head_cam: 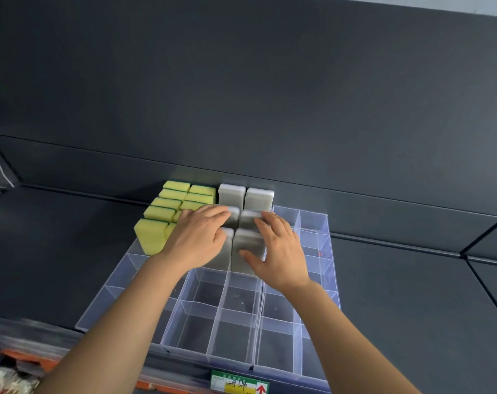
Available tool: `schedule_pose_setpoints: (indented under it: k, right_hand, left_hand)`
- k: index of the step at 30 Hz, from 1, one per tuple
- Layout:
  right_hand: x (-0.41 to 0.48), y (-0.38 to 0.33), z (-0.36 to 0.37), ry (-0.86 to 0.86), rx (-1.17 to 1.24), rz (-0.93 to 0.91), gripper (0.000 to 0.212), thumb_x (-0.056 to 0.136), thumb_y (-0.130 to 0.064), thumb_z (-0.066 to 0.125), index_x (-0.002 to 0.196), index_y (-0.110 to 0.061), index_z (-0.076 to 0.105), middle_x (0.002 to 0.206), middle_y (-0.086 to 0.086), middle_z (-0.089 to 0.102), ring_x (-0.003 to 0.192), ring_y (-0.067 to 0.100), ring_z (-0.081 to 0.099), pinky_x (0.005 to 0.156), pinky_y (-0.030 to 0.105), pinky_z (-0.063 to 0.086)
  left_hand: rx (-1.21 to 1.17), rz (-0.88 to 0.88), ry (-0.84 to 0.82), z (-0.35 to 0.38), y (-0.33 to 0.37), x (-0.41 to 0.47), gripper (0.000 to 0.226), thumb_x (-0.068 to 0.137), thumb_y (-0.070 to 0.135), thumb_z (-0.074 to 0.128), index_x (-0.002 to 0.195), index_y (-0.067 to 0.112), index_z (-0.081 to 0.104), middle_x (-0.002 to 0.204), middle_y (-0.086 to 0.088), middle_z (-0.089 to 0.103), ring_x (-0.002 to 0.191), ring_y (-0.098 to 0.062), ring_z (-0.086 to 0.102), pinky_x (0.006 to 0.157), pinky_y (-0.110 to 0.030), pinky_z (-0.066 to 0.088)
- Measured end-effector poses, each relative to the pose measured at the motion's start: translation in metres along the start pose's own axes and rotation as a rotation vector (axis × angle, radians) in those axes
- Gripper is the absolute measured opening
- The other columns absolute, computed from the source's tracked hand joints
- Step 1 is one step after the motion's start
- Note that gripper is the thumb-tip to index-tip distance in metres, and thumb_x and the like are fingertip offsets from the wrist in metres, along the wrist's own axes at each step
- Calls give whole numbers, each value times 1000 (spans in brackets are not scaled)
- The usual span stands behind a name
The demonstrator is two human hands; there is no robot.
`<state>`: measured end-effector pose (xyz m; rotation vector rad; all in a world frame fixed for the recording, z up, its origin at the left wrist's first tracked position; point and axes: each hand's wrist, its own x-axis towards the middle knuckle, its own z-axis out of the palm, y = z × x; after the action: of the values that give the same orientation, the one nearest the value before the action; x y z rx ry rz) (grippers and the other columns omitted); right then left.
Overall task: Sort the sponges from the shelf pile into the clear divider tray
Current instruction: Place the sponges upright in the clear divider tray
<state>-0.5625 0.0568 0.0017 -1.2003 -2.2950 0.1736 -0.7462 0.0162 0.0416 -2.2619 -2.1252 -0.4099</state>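
A person's two bare hands work over rows of sponges standing on edge at the back of a clear divider tray (207, 356), which sits on a dark shelf (56, 251) against a dark back panel. The yellow sponges (153, 237), each with a green scouring layer, fill the two left-hand columns, the nearest one upright at the tray's left edge. The grey sponges (231, 196) stand just beside them to the right, in two columns three deep. The left hand (197, 240) lies across the left grey column with its fingers (213, 211) fairly straight and spread over the sponge tops and its thumb against the nearest sponge of that column. The right hand (278, 251) takes hold of the front right grey sponge (246, 240), with fingers curved over the top edges and the thumb pressed to its near face. The tray's nearer compartments and its far right column are see-through down to the shelf. A green and yellow label (238, 383) with a red arrow is fixed to the shelf's front edge, and blurred orange packaging (14, 373) shows at the lower left.
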Motion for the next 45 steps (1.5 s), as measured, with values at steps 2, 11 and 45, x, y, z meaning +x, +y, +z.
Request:
schedule_pose_setpoints:
  k: [2, 11, 45]
  right_hand:
    - [0, 0, 1, -7, -14, -3, 65, 76, -50, 66, 129, -13, 53, 142, 7, 45, 133, 27, 39, 105, 41, 37]
    - [1, -5, 0, -62, -56, 18, 71, 80, -51, 65, 138, -16, 43, 151, 8, 32, 140, 27, 26, 111, 40, 29]
    - [-110, 46, -92, -12, -313, 492, 57, 91, -41, 54, 140, -17, 39, 146, 3, 40, 139, 24, 28, 109, 38, 28]
  left_hand:
    - [4, 7, 12, 1, -1, -2, 81, 72, 38, 1, 132, 19, 52, 146, 10, 40, 134, -8, 33, 97, -34, 29]
    - [-23, -10, 29, 2, -3, -5, 58, 84, 26, 22, 133, 18, 53, 144, 8, 43, 133, -11, 35, 102, -35, 30]
    - [15, 435, 117, 15, 112, 1, 31, 64, 6, 71, 95, 10, 69, 102, -4, 69, 99, -26, 63, 79, -40, 50]
